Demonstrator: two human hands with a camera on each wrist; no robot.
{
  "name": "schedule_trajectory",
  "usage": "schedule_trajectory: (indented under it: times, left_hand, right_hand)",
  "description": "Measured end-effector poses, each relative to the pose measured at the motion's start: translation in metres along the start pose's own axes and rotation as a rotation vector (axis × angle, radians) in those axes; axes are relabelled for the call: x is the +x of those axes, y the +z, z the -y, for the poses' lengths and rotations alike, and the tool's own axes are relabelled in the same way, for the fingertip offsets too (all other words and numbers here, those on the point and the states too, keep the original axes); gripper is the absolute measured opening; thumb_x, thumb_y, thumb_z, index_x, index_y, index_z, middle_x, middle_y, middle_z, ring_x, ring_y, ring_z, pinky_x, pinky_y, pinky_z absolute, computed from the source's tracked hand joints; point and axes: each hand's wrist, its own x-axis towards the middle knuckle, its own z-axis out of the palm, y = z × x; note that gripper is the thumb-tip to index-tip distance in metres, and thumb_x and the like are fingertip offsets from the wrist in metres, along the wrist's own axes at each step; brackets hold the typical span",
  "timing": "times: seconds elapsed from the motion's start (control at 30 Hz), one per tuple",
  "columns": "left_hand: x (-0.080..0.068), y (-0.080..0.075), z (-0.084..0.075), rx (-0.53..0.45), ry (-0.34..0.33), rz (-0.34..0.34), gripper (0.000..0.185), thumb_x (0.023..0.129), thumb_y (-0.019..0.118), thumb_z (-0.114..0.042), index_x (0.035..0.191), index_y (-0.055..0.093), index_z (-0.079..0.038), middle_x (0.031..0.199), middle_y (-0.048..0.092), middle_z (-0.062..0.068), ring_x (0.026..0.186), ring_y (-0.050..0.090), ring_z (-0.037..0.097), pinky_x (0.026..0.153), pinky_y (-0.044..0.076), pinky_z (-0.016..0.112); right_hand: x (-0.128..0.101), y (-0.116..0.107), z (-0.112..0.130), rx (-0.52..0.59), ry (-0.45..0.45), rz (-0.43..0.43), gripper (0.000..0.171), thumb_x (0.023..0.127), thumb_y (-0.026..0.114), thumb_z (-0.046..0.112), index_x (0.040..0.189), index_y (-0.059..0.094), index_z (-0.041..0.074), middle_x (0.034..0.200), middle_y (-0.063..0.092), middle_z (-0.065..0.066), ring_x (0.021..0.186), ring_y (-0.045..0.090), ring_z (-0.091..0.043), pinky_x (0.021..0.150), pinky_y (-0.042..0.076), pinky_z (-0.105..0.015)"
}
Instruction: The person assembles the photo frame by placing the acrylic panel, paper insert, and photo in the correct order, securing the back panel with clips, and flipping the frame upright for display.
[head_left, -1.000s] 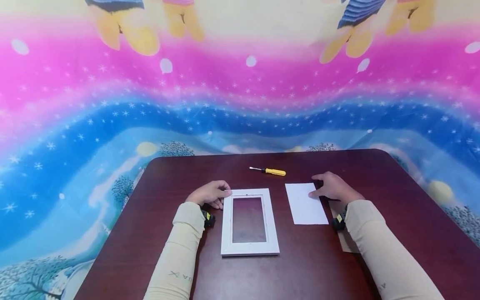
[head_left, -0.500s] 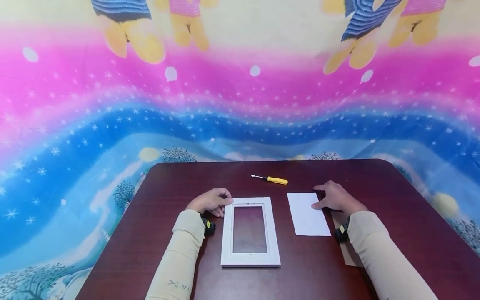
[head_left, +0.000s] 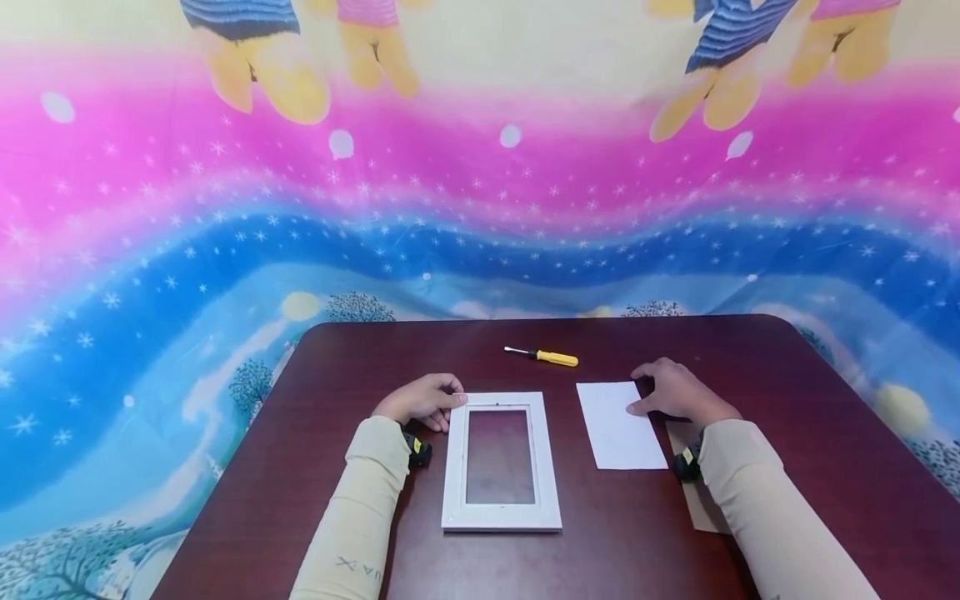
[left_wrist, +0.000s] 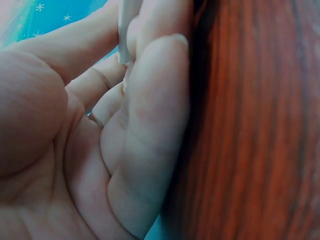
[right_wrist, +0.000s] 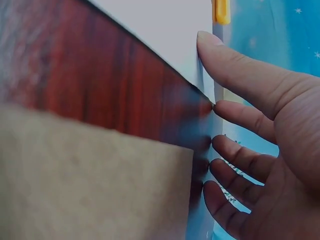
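Note:
A white picture frame (head_left: pixel 547 467) lies flat on the dark table, the tabletop showing through its opening. My left hand (head_left: pixel 422 402) pinches the frame's far left corner between thumb and fingers; in the left wrist view a sliver of white edge (left_wrist: pixel 124 50) shows between them. Right of the frame lies a white rectangular sheet (head_left: pixel 619 429). Over its far right corner is my right hand (head_left: pixel 678 393), thumb resting on the sheet, the other fingertips spread on the tabletop just past its edge. A brown board (right_wrist: pixel 100 185) lies partly hidden beneath my right wrist.
A screwdriver with a yellow handle (head_left: pixel 557 359) lies farther back, beyond the frame and the sheet. The wooden table (head_left: pixel 337 350) ends at a rounded far edge. Behind it hangs a colourful printed backdrop (head_left: pixel 465 183).
The head view has tilted slightly, shifting everything a little down in the picture. Both hands keep their places at the frame and the sheet.

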Motion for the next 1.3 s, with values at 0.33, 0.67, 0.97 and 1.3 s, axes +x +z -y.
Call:
schedule_trajectory:
  times: [0.33, 0.67, 0.97, 1.3]
  left_hand:
    - [-0.0018, 0.0019, -0.0024, 0.002, -0.001, 0.006, 0.024, 0.096, 0.064, -0.028, 0.108, 0.058, -0.008, 0.071, 0.058, 0.013, 0.052, 0.063, 0.021, 0.051, 0.055, 0.032]
    - [-0.002, 0.0025, -0.0028, 0.008, -0.001, 0.002, 0.025, 0.096, 0.065, -0.029, 0.109, 0.058, -0.008, 0.072, 0.059, 0.014, 0.052, 0.063, 0.021, 0.052, 0.055, 0.033]
    - [0.0007, 0.0017, -0.0015, 0.008, -0.004, 0.001, 0.026, 0.095, 0.066, -0.029, 0.109, 0.059, -0.008, 0.074, 0.06, 0.014, 0.054, 0.064, 0.022, 0.053, 0.056, 0.034]
    - [0.0004, 0.0019, -0.0003, 0.008, -0.011, -0.006, 0.027, 0.095, 0.066, -0.03, 0.108, 0.059, -0.008, 0.073, 0.06, 0.014, 0.052, 0.063, 0.022, 0.052, 0.056, 0.034]
  right_hand:
    - [0.0008, -0.0015, -0.0017, -0.004, 0.0, -0.005, 0.064, 0.071, 0.086, 0.043, 0.114, 0.064, 0.001, 0.126, 0.046, -0.029, 0.108, 0.045, -0.041, 0.079, 0.048, -0.05]
    - [0.0017, -0.0013, -0.0005, -0.007, 0.015, -0.006, 0.07, 0.071, 0.087, 0.043, 0.119, 0.06, 0.0, 0.124, 0.048, -0.028, 0.105, 0.047, -0.04, 0.078, 0.049, -0.05]
    - [0.0, -0.003, -0.0004, 0.008, -0.002, 0.003, 0.069, 0.073, 0.086, 0.039, 0.124, 0.061, 0.001, 0.13, 0.044, -0.03, 0.113, 0.042, -0.045, 0.084, 0.048, -0.054]
    - [-0.0003, -0.0018, 0.0024, 0.038, 0.002, -0.009, 0.064, 0.071, 0.088, 0.036, 0.116, 0.058, 0.002, 0.117, 0.05, -0.023, 0.096, 0.049, -0.035, 0.074, 0.049, -0.046]
